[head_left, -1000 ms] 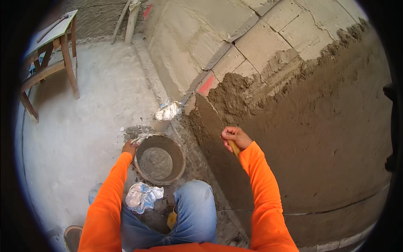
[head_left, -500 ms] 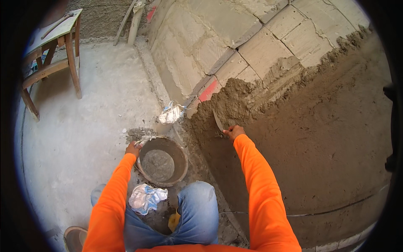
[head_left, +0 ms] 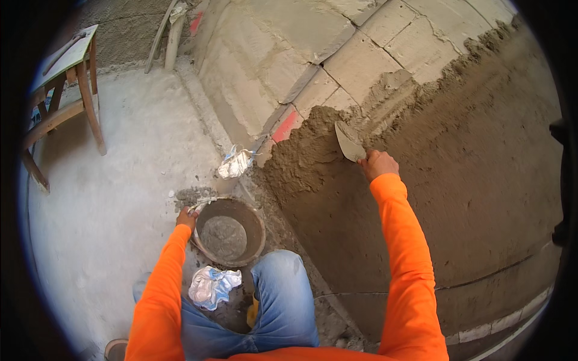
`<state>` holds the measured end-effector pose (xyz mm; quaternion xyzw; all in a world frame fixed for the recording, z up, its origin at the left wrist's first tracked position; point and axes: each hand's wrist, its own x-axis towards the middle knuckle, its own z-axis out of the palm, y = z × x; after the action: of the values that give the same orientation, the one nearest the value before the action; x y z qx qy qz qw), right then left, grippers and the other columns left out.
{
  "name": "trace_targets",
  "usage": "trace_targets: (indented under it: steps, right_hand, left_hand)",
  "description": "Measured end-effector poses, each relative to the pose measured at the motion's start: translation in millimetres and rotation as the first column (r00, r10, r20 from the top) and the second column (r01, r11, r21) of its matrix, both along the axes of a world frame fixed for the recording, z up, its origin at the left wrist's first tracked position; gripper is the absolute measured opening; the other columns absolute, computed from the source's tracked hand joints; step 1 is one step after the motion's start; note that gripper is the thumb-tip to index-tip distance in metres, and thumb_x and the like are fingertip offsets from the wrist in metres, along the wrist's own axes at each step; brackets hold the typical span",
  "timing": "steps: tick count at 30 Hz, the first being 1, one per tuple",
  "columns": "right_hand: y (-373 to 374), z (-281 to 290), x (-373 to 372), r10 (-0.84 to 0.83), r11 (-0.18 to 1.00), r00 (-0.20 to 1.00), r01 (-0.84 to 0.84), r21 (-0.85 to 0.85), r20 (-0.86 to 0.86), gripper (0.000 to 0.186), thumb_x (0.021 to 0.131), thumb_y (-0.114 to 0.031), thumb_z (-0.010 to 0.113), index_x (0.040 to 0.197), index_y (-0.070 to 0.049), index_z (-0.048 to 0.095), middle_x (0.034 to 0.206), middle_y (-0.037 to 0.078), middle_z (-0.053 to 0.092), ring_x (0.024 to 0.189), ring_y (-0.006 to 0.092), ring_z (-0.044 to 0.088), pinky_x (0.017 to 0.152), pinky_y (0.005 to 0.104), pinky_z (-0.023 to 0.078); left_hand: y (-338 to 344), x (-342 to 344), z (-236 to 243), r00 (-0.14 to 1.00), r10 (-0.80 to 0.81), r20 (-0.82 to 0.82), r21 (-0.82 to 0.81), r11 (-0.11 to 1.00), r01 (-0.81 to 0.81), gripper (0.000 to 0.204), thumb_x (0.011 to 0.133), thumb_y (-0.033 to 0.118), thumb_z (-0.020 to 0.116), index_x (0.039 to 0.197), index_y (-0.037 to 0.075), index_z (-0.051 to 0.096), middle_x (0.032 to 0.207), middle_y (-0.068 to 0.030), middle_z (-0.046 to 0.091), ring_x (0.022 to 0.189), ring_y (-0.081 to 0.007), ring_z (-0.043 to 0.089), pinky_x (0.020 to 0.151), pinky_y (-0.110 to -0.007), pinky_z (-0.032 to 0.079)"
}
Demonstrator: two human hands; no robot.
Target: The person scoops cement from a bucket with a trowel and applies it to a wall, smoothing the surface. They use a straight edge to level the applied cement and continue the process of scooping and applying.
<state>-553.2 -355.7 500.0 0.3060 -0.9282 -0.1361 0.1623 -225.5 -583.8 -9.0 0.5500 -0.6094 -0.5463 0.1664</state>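
My right hand (head_left: 379,165) is closed round the handle of a pointed trowel (head_left: 349,142), whose blade lies at the rough upper edge of the wet mortar (head_left: 307,150) on the wall. My left hand (head_left: 187,217) grips the rim of a round bucket (head_left: 263,231) on the floor, beside its pale rope-like handle. Grey mortar (head_left: 223,237) sits in the bottom of the bucket. Smoother brown plaster (head_left: 451,198) covers the wall to the right, and bare blocks (head_left: 349,54) show above it.
Crumpled white-and-blue bags lie behind the bucket (head_left: 236,163) and by my knee (head_left: 212,286). A wooden stand (head_left: 84,108) is at the far left. Poles (head_left: 174,36) lean at the back wall. A second container (head_left: 115,350) shows at the lower left edge.
My right hand and the trowel have moved up and to the right along the mortar, and the blade now shows its broad face. My left hand stays at the bucket.
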Motion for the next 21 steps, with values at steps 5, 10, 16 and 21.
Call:
trace_targets:
  steps: [5, 10, 16, 21]
  right_hand:
    - [-15.2, -6.0, 32.6, 0.143, 0.99, 0.988, -0.141, 0.026, -0.059, 0.041, 0.09, -0.046, 0.069, 0.101, -0.007, 0.068, 0.091, 0.014, 0.073, 0.091, 0.0363, 0.07, 0.078, 0.0468, 0.054]
    - [-28.8, -40.4, 25.7, 0.388, 0.908, 0.715, -0.188, -0.375, 0.581, 0.036, 0.09, -0.041, 0.072, 0.095, -0.006, 0.065, 0.073, 0.009, 0.067, 0.063, 0.022, 0.065, 0.056, 0.0389, 0.05]
    - [-64.7, -76.1, -37.1, 0.268, 0.928, 0.373, 0.146, -0.342, 0.888, 0.035, 0.09, -0.038, 0.074, 0.084, -0.005, 0.065, 0.061, 0.006, 0.061, 0.051, 0.0135, 0.058, 0.048, 0.0345, 0.045]
    - [-68.9, -87.3, -73.2, 0.218, 0.915, 0.771, 0.052, -0.401, 0.598, 0.036, 0.089, -0.038, 0.074, 0.087, -0.002, 0.068, 0.065, 0.01, 0.065, 0.054, 0.0194, 0.063, 0.057, 0.0386, 0.051]
  left_hand:
    - [2.5, 0.7, 3.6, 1.0, 0.018, -0.022, 0.004, 1.0, -0.018, 0.068, 0.09, 0.035, 0.07, 0.143, -0.001, 0.047, 0.137, -0.0236, 0.057, 0.127, -0.035, 0.057, 0.107, -0.039, 0.043]
    - [2.7, 0.7, 4.2, 1.0, 0.022, 0.008, -0.029, 0.999, -0.022, 0.069, 0.089, 0.036, 0.07, 0.142, -0.002, 0.048, 0.137, -0.0239, 0.057, 0.128, -0.035, 0.056, 0.108, -0.039, 0.043]
    - [4.2, 1.1, 1.3, 0.998, 0.046, -0.041, -0.011, 0.999, -0.046, 0.071, 0.088, 0.039, 0.07, 0.142, -0.001, 0.048, 0.138, -0.0244, 0.056, 0.128, -0.0355, 0.055, 0.108, -0.039, 0.043]
    - [5.8, 0.2, 8.7, 0.999, 0.037, 0.039, -0.017, 0.999, -0.036, 0.07, 0.088, 0.04, 0.07, 0.142, 0.0, 0.049, 0.137, -0.024, 0.057, 0.127, -0.0361, 0.056, 0.107, -0.039, 0.043]
